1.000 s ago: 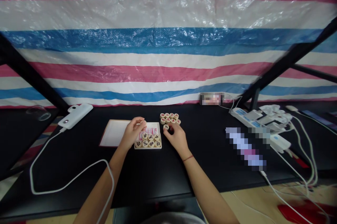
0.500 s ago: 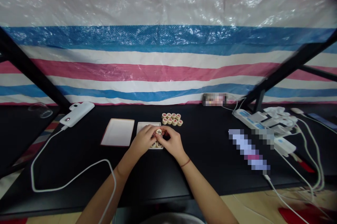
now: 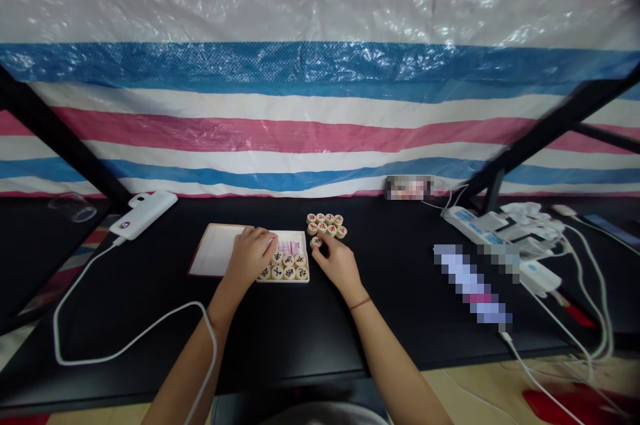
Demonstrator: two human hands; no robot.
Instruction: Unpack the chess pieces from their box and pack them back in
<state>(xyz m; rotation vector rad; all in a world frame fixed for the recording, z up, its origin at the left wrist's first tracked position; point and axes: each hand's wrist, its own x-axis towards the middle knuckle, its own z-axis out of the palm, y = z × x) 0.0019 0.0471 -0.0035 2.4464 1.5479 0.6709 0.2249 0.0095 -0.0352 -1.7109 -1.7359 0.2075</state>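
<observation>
My right hand (image 3: 340, 262) pinches a round Chinese chess piece (image 3: 315, 242) with a black character, just in front of the group of red-marked pieces (image 3: 323, 229). That group sits in two rows on the black table. My left hand (image 3: 251, 253) lies over the left side of a shallow white box (image 3: 305, 245), fingers stretched out and nothing visible in them. Several black-marked chess pieces (image 3: 289, 272) stand in the front part of the box; its back part shows a pink-and-white printed surface. The left hand hides the box's left corner.
A white box lid (image 3: 213, 248) lies left of the box, partly behind my left hand. A white power bank (image 3: 146, 215) with a cable lies further left. Power strips (image 3: 475, 225), plugs and a blurred-out device (image 3: 473, 285) are on the right. A striped sheet (image 3: 320, 138) hangs behind.
My hands have parted from above the box. The right hand has moved right with a black-marked piece, down beside the red ones; the left has moved left, uncovering pieces in the box.
</observation>
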